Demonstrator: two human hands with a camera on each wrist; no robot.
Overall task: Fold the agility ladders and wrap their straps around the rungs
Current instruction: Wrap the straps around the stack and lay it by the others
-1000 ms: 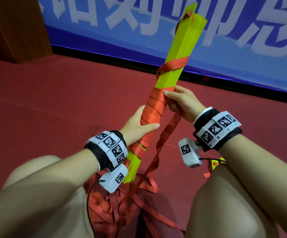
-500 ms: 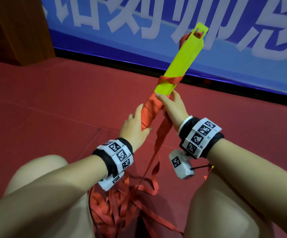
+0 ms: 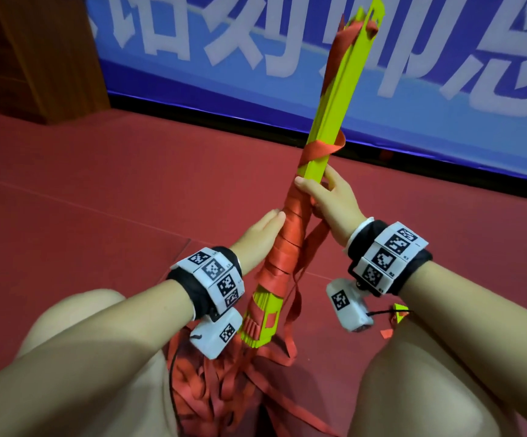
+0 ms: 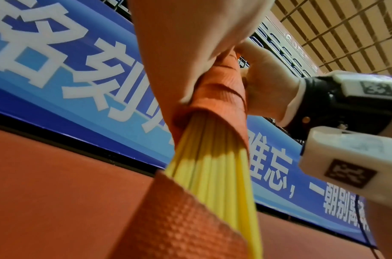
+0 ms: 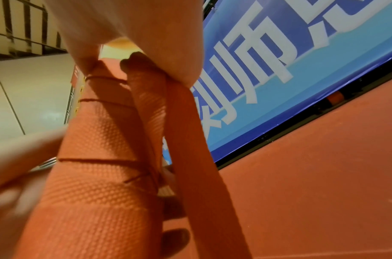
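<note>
A bundle of yellow-green ladder rungs (image 3: 334,99) stands tilted in front of me, its top leaning away to the right. Orange strap (image 3: 290,234) is wound tightly round its middle, with one looser turn (image 3: 319,151) higher up. My left hand (image 3: 260,234) grips the wrapped part from the left. My right hand (image 3: 328,197) grips the bundle at the top of the wrapping and pinches the strap (image 5: 159,108) running down from it. In the left wrist view the rungs (image 4: 215,175) fan out below the wrapping (image 4: 221,91).
Loose orange strap (image 3: 224,383) lies piled on the red floor (image 3: 98,200) between my knees. A blue banner (image 3: 445,74) with white characters runs along the back. A wooden piece (image 3: 35,52) stands at the far left. Small yellow and orange parts (image 3: 397,312) lie beside my right knee.
The bundle has turned in my hands and tipped more upright, showing its edge, then its flat face, then its edge. Both hands shifted their grip along the wrapped part.
</note>
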